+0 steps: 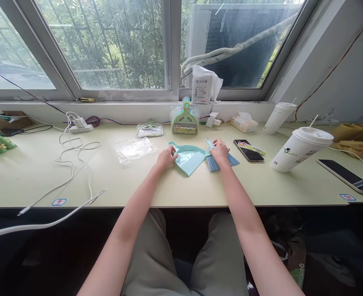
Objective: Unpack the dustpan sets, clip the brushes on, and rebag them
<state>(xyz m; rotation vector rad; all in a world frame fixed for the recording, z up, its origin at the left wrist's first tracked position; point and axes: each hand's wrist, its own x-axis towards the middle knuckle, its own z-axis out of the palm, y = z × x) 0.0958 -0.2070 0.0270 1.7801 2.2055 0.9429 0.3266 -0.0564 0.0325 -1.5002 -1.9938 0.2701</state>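
Note:
A light teal dustpan [190,160] lies on the table in front of me, its handle pointing to the back left. My left hand [167,158] has curled fingers gripping its left edge. To the right of the pan is a small hand brush [216,163] with blue bristles and a teal handle. My right hand [220,151] is closed on the brush from above, covering part of its head. Brush and pan meet or nearly meet at the pan's right corner.
Behind stand a bagged stack of dustpan sets [185,121] and another packaged set [150,129]. A clear plastic bag [135,149] lies left. On the right are a phone [249,151] under a label strip, paper cups [301,149] and a tablet [349,176]. White cables [73,164] sprawl left.

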